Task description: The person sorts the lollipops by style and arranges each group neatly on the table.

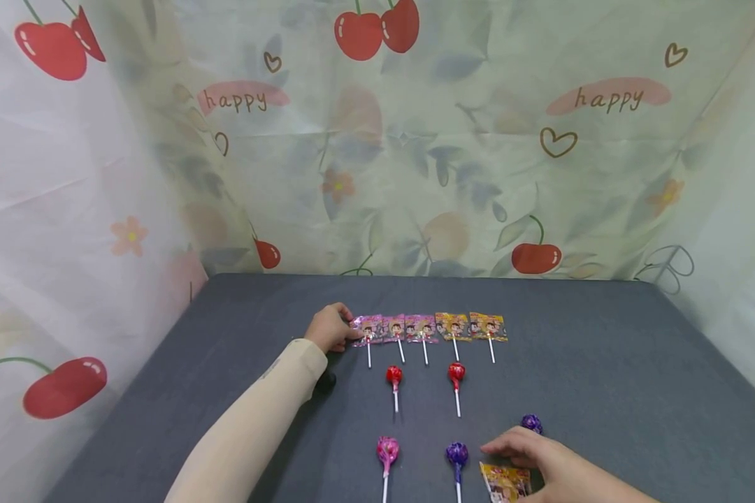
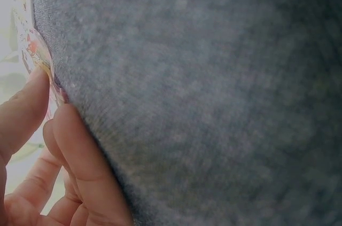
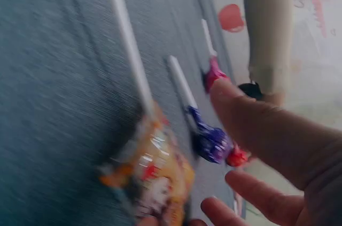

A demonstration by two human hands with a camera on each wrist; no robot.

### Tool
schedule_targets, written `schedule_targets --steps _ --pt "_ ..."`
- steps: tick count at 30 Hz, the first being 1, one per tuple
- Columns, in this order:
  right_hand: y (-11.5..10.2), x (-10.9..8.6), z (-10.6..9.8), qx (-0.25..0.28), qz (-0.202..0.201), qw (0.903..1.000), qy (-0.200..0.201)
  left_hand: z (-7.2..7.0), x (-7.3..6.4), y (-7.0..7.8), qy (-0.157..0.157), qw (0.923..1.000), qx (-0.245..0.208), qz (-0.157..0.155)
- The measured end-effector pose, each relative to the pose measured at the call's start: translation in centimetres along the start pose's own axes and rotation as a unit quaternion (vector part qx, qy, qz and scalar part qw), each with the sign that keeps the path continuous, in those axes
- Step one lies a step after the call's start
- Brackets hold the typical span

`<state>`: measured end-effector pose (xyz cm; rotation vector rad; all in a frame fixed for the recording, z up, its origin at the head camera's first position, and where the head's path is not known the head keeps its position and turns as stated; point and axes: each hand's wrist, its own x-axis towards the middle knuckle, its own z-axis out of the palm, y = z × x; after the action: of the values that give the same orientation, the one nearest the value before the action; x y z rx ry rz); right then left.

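At the far row's left end, my left hand (image 1: 331, 328) pinches the edge of a pink-wrapped lollipop (image 1: 368, 330) between thumb and fingers. The left wrist view shows the thumb on its wrapper (image 2: 38, 49). Two more pink-wrapped lollipops (image 1: 421, 328) and two yellow-wrapped ones (image 1: 487, 326) continue that row. My right hand (image 1: 550, 457) is over a yellow-wrapped lollipop (image 3: 160, 178) at the near right, thumb and fingers spread apart, one fingertip at the wrapper. Beside it lies a purple lollipop (image 1: 457, 454); another purple one (image 1: 531, 423) is partly hidden behind the hand.
Two red lollipops (image 1: 456, 374) lie in the middle, and a pink one (image 1: 387, 449) lies nearer. A small black object (image 1: 327, 381) shows beside the left sleeve. The dark grey tabletop (image 1: 610, 349) ends at a printed curtain (image 1: 403, 175) behind and at the sides.
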<state>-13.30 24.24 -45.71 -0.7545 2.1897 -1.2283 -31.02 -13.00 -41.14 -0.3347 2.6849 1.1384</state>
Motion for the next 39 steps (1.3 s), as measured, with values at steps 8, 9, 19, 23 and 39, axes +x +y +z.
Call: schedule_targets --steps 8,9,19,23,39 --pt "0.0 0.0 1.2 -0.158 -0.061 0.9852 0.025 -0.1 0.0 -0.1 -0.001 1.0 -0.002 0.0" --pt "-1.0 0.0 1.3 -0.168 -0.059 0.9836 0.027 -0.1 0.1 -0.1 -0.001 1.0 0.0 -0.001" --pt "-3.2 -0.2 1.4 -0.141 -0.005 0.9893 0.039 0.0 0.2 -0.2 -0.002 1.0 0.0 0.002" --pt "-1.2 -0.1 1.2 -0.155 -0.06 0.9845 0.055 0.0 0.2 -0.1 -0.002 1.0 -0.001 -0.001" --pt "-6.2 -0.7 0.7 -0.111 -0.125 0.9835 0.07 0.1 0.3 -0.1 -0.001 1.0 0.006 -0.003"
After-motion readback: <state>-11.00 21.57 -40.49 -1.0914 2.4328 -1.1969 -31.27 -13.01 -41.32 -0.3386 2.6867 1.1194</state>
